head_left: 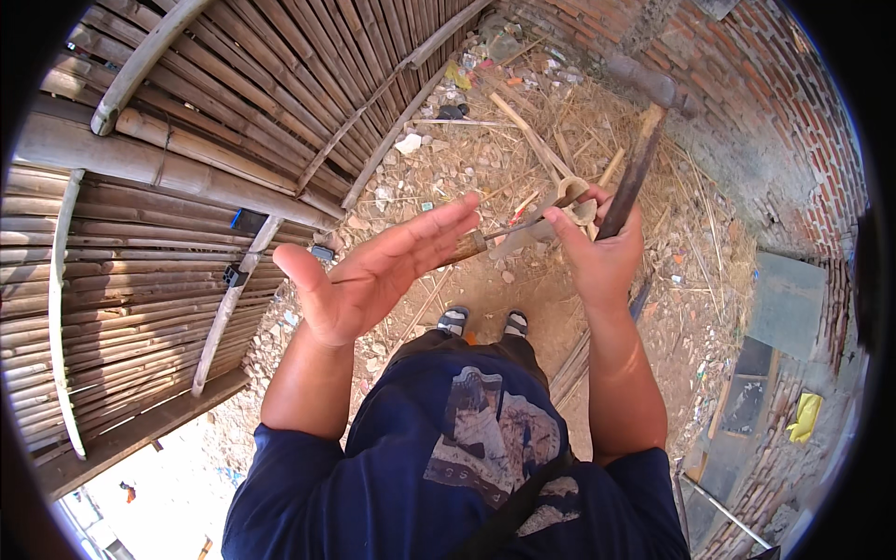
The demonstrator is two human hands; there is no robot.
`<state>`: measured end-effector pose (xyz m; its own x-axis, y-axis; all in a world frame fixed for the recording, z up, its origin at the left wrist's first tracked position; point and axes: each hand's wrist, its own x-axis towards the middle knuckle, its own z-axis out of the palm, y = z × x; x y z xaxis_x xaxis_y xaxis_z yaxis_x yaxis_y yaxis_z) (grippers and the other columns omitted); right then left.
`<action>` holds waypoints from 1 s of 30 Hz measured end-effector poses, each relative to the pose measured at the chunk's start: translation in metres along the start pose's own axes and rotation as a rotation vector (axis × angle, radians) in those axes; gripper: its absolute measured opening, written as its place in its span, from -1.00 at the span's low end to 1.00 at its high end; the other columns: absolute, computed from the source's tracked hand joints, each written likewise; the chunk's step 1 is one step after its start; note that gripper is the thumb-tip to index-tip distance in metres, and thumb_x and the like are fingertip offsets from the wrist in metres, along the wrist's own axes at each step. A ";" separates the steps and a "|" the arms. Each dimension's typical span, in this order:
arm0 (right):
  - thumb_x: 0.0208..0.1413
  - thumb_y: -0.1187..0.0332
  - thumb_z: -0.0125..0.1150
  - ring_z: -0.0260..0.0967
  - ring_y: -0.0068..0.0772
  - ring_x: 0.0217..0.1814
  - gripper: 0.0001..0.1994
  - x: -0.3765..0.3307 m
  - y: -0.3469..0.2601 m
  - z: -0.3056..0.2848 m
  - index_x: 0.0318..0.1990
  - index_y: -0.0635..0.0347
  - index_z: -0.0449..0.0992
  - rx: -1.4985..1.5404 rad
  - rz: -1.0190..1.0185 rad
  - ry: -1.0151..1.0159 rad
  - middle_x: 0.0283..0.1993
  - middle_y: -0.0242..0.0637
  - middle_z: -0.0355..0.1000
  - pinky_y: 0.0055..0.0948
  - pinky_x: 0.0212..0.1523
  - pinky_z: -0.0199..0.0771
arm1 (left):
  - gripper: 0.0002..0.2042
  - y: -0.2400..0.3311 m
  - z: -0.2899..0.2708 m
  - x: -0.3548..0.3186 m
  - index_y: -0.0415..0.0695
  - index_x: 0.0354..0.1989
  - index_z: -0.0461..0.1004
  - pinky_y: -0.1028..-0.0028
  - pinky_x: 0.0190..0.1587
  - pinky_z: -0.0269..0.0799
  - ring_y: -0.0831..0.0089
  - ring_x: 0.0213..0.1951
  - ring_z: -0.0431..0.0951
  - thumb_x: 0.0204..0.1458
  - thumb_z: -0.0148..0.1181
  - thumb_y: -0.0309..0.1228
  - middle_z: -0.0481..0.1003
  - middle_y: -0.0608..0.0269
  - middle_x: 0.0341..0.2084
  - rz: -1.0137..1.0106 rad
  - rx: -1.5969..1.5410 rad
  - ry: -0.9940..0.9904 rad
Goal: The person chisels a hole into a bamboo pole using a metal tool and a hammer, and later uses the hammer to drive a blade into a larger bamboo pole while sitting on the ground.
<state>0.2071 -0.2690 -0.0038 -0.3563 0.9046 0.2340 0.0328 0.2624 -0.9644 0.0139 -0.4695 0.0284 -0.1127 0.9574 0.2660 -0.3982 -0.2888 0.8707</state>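
Rubble ground — left hand (369,271) flat, open; right hand (602,247) gripping hammer (635,168).

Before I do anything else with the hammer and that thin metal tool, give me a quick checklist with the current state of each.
1. Right hand grips the hammer handle: ok, fingers closed around it, head up.
2. Thin metal tool held securely: cannot tell, it passes between both hands.
3. Left hand free: ok, open, palm flat, fingertips near the tool.
4. Footing: not ok, feet stand on rubble and straw.
5. Bamboo frame within reach on the left: ok.
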 end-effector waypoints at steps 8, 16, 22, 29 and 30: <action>-0.14 0.36 0.74 0.34 -0.65 -0.17 -0.46 0.000 0.006 -0.006 -0.02 0.24 0.52 -0.069 -0.067 0.007 -0.19 -0.49 0.44 -0.55 -0.10 0.39 | 0.11 -0.105 -0.078 -0.168 -0.20 0.46 0.28 0.14 0.50 0.06 -0.14 0.48 0.19 0.16 -0.65 0.56 0.26 -0.21 0.43 -1.367 1.021 0.201; -0.16 0.39 0.74 0.31 -0.64 -0.15 -0.43 -0.005 0.010 -0.008 0.00 0.25 0.51 -0.024 -0.050 0.024 -0.15 -0.49 0.41 -0.56 -0.07 0.36 | 0.28 -0.175 -0.048 -0.247 -0.05 0.57 0.09 0.10 0.45 0.19 0.16 0.47 0.23 -0.13 -0.69 0.74 0.24 0.06 0.48 -1.549 -0.194 0.318; -0.15 0.42 0.73 0.30 -0.62 -0.12 -0.42 -0.004 0.007 -0.009 0.03 0.26 0.49 -0.032 -0.087 -0.011 -0.11 -0.45 0.41 -0.56 -0.05 0.35 | 0.24 -0.154 -0.056 -0.227 -0.15 0.53 0.15 0.03 0.44 0.20 0.14 0.50 0.18 -0.04 -0.71 0.68 0.21 -0.03 0.48 -1.575 0.042 0.142; -0.15 0.41 0.74 0.31 -0.60 -0.11 -0.41 -0.005 0.012 -0.012 0.02 0.26 0.48 0.006 -0.025 -0.015 -0.12 -0.45 0.42 -0.55 -0.03 0.35 | -0.24 -0.083 -0.094 -0.139 -0.21 0.19 0.49 0.01 0.38 0.32 0.08 0.42 0.32 0.34 -0.18 0.33 0.32 -0.06 0.41 -1.055 0.371 0.310; -0.15 0.40 0.74 0.32 -0.60 -0.11 -0.41 -0.004 0.011 -0.012 0.02 0.26 0.49 -0.034 -0.027 -0.012 -0.12 -0.45 0.42 -0.54 -0.03 0.36 | -0.35 -0.076 -0.086 -0.121 -0.21 0.18 0.49 0.02 0.35 0.35 0.03 0.38 0.37 0.27 0.07 0.18 0.37 -0.05 0.37 -0.808 0.631 0.422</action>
<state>0.2201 -0.2659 -0.0141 -0.3686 0.8929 0.2586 0.0546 0.2985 -0.9529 -0.0204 -0.5630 -0.1052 -0.3775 0.7573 -0.5330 0.0272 0.5844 0.8110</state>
